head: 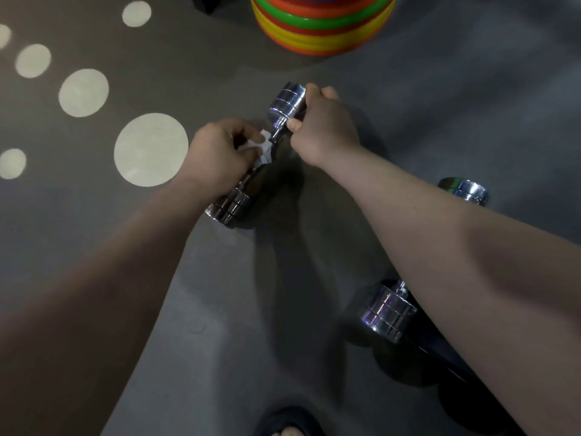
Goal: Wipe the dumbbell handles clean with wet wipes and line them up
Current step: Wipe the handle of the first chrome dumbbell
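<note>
A chrome dumbbell (231,204) lies slanted on the grey floor, its far head up and to the right. My right hand (320,127) grips that far head (286,103), thumb on the near side. My left hand (217,155) holds a white wet wipe (264,149) wrapped round the handle, which is mostly hidden beneath it. A second chrome dumbbell (386,311) lies at the lower right, its handle hidden under my right forearm. Another chrome head (465,190) shows beyond that forearm.
A stack of red, yellow, orange and green rings (323,26) stands on the floor at the top. Pale round light spots (151,149) lie on the floor at the left. A dark slipper with a toe (289,423) shows at the bottom edge.
</note>
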Demonstrator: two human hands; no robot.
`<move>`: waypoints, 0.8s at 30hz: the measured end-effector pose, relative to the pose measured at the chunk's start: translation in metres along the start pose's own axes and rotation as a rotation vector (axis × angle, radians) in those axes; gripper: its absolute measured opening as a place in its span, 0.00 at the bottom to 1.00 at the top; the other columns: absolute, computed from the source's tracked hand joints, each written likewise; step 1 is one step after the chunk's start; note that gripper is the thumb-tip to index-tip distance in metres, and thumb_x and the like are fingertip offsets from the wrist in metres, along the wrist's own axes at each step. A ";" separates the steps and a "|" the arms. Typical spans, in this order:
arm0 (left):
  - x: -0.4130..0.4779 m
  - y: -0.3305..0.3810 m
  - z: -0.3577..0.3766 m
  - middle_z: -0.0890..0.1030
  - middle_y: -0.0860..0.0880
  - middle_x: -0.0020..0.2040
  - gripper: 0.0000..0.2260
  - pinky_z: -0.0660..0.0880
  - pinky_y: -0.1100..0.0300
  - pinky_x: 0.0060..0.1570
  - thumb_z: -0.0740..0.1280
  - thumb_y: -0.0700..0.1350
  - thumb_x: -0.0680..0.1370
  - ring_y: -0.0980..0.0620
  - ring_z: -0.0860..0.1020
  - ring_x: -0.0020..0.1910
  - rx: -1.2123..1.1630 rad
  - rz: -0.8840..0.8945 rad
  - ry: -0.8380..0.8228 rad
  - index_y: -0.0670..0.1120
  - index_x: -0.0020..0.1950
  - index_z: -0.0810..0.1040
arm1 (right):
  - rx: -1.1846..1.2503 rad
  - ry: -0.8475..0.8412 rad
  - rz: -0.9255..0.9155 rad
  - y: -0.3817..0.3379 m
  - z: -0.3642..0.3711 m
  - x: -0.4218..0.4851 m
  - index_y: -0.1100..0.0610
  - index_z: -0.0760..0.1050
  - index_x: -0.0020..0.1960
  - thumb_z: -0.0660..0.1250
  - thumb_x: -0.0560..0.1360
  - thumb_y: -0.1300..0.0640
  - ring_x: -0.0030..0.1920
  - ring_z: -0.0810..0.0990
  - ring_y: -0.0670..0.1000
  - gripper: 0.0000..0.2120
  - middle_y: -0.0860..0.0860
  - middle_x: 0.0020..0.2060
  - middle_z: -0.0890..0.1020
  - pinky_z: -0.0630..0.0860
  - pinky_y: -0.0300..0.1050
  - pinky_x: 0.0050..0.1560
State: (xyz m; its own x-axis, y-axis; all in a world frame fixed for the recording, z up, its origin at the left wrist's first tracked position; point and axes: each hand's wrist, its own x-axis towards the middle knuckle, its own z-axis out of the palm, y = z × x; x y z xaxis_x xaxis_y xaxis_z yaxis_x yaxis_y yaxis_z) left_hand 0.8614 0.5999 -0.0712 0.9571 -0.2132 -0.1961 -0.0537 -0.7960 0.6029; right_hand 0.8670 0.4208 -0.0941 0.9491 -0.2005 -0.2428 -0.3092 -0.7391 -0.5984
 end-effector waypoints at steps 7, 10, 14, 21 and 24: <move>0.001 -0.005 -0.022 0.84 0.50 0.48 0.18 0.77 0.64 0.49 0.61 0.38 0.78 0.48 0.82 0.46 0.016 -0.025 -0.206 0.54 0.59 0.84 | -0.001 -0.001 0.001 0.001 0.001 0.001 0.53 0.68 0.68 0.68 0.77 0.50 0.63 0.75 0.58 0.22 0.52 0.65 0.70 0.74 0.59 0.61; -0.002 -0.007 -0.017 0.82 0.54 0.44 0.12 0.70 0.76 0.38 0.68 0.40 0.77 0.58 0.79 0.39 0.056 -0.001 -0.159 0.53 0.56 0.84 | -0.002 -0.003 -0.004 0.001 0.000 0.001 0.53 0.67 0.68 0.67 0.77 0.50 0.63 0.75 0.58 0.21 0.52 0.65 0.70 0.75 0.59 0.61; -0.002 -0.011 -0.003 0.83 0.51 0.44 0.06 0.70 0.68 0.37 0.71 0.42 0.74 0.56 0.80 0.39 0.069 0.013 -0.042 0.50 0.49 0.84 | -0.007 0.003 -0.002 0.001 0.000 0.000 0.52 0.67 0.70 0.67 0.77 0.50 0.63 0.75 0.58 0.23 0.52 0.66 0.69 0.75 0.58 0.61; -0.005 -0.006 0.005 0.82 0.51 0.39 0.03 0.66 0.74 0.34 0.73 0.46 0.73 0.53 0.78 0.38 0.065 0.024 0.040 0.48 0.43 0.80 | -0.011 -0.001 0.000 0.002 0.000 0.001 0.53 0.68 0.69 0.68 0.77 0.50 0.63 0.75 0.58 0.23 0.52 0.65 0.70 0.75 0.58 0.61; -0.005 -0.008 0.009 0.80 0.49 0.37 0.06 0.67 0.69 0.32 0.72 0.46 0.74 0.50 0.77 0.37 0.037 -0.039 0.133 0.45 0.42 0.78 | -0.014 -0.001 -0.002 0.001 0.000 0.001 0.53 0.68 0.68 0.68 0.77 0.50 0.63 0.75 0.58 0.22 0.52 0.65 0.70 0.75 0.59 0.61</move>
State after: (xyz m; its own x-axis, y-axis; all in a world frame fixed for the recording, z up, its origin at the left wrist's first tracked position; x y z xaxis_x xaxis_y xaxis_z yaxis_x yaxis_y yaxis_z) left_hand 0.8549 0.6022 -0.0821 0.9879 -0.1064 -0.1126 -0.0240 -0.8232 0.5672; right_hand 0.8678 0.4197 -0.0954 0.9496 -0.1983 -0.2428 -0.3067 -0.7482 -0.5884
